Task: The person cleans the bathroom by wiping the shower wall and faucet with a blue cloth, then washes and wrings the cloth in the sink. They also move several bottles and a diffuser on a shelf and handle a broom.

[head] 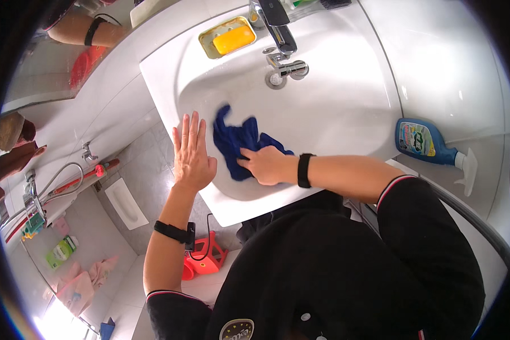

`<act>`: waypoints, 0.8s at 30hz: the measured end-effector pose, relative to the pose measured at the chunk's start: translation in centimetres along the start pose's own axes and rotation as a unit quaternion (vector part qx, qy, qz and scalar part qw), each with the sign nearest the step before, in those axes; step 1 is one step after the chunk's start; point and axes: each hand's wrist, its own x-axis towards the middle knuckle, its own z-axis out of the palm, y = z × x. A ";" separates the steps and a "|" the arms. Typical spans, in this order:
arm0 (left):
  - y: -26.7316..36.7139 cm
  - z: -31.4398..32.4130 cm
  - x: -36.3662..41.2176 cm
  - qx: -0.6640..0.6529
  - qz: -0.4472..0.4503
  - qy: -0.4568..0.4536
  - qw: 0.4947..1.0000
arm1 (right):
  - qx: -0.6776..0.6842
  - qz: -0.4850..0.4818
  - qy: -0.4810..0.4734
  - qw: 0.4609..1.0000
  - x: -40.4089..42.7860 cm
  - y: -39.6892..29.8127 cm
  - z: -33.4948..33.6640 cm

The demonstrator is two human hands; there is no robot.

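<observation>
A dark blue cloth [238,140] lies crumpled in the lower left part of the white washbasin [331,106]. My right hand [265,165] presses on the cloth, fingers pointing left and the thumb side not fully visible. Over the basin's left rim, my left hand [192,157] is spread flat with nothing in it, a little left of the cloth. A chrome faucet [280,34] stands at the back of the basin above the drain [276,79]. Beside it, an orange bar of soap [234,40] rests in a soap dish [208,46].
A blue spray bottle [425,141] lies to the right of the basin. Below left are a red plastic stool [208,255] and a squat toilet [126,204] in the floor. A mirror [46,72] hangs at upper left, and a shower hose [74,178] runs along the left wall.
</observation>
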 end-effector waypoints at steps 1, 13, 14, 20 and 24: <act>0.0 0.1 0.0 0.005 -0.002 0.001 1.000 | 0.007 0.014 0.006 1.000 0.1 -0.4 0.2; 0.1 0.2 0.3 -0.006 -0.002 0.041 0.999 | -0.090 0.197 0.253 0.943 0.9 16.1 -5.1; 0.2 0.2 0.3 -0.010 -0.001 0.044 0.999 | -0.137 0.190 0.286 0.929 0.3 17.4 -4.5; 0.2 0.0 0.6 -0.028 -0.001 0.068 0.997 | -0.054 0.271 0.293 0.915 4.9 13.1 -1.7; 0.4 -0.4 0.6 -0.022 -0.003 0.058 0.998 | -0.080 0.127 0.245 0.958 3.5 7.3 -1.2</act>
